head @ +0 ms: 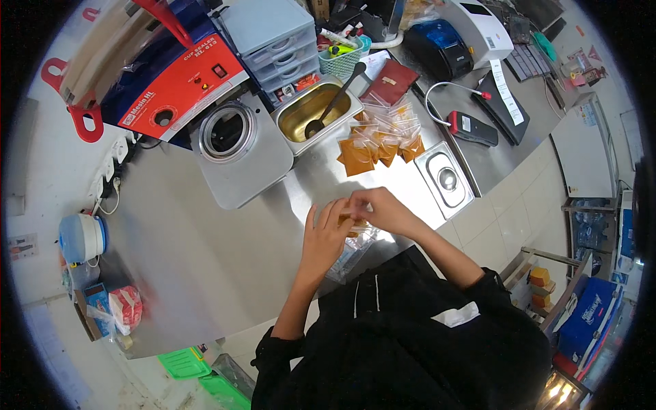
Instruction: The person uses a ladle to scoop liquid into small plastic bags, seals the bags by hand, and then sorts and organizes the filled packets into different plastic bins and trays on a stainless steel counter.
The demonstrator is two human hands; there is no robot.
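Note:
A small clear plastic bag of brown sauce [352, 234] is between my hands, partly hidden by my fingers. My left hand [326, 233] holds its left side, and my right hand [382, 207] pinches its upper edge. Beneath my hands lies a stack of clear plastic bags [350, 258], near the front edge of the steel table [225, 266]. Beyond them is a pile of sauce-filled bags [357, 157]. A steel food pan [292, 115] behind the pile has a black ladle [335, 100] leaning in it. The pan's steel lid [445, 180] rests to the right.
A red and blue cup sealer [182, 87] stands at the back left, its steel tray [241, 177] jutting forward. Plastic drawers [277, 41], a green basket [341, 60] and a maroon booklet [390, 81] line the back. A handheld device [472, 128] and printers [442, 51] occupy the right counter.

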